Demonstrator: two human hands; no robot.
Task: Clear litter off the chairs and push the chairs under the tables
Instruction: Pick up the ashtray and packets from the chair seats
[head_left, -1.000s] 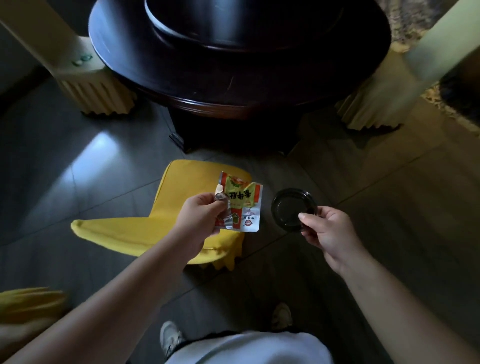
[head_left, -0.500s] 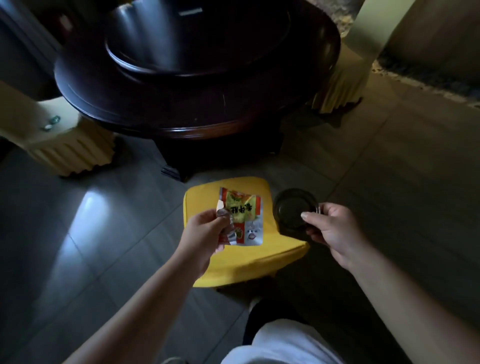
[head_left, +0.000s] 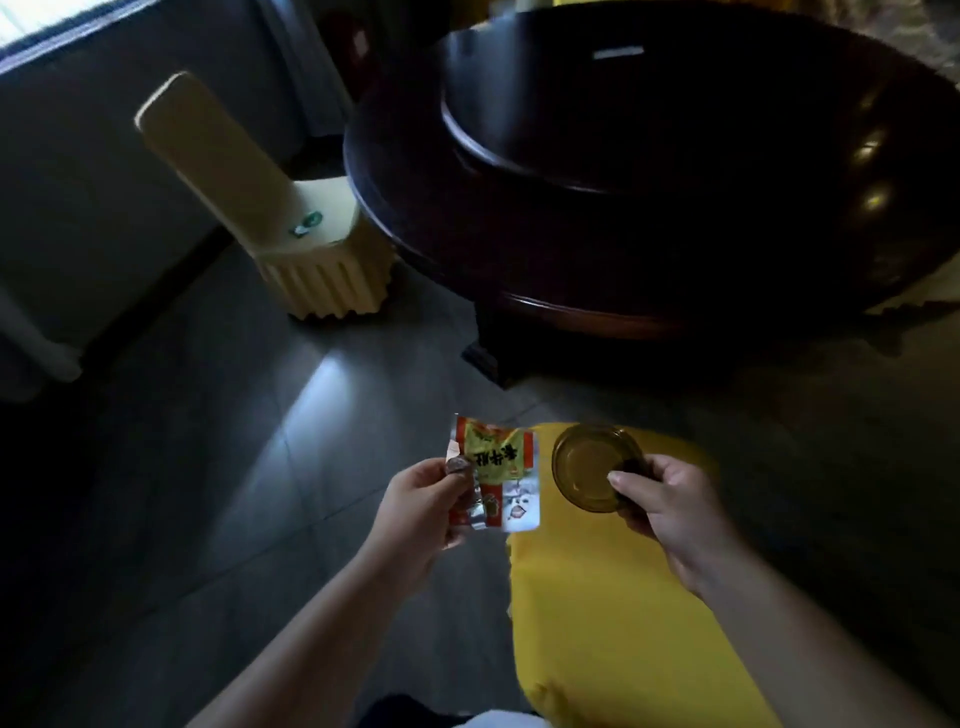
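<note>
So I judge the litter-clearing step is under way. Far left, a cream-covered chair carries a small green scrap on its seat, beside the dark round table. My left hand pinches a torn snack wrapper; my right hand, arm outstretched, grips a round glass dish above the yellow-covered chair. Next I'd need somewhere to drop both.
</note>
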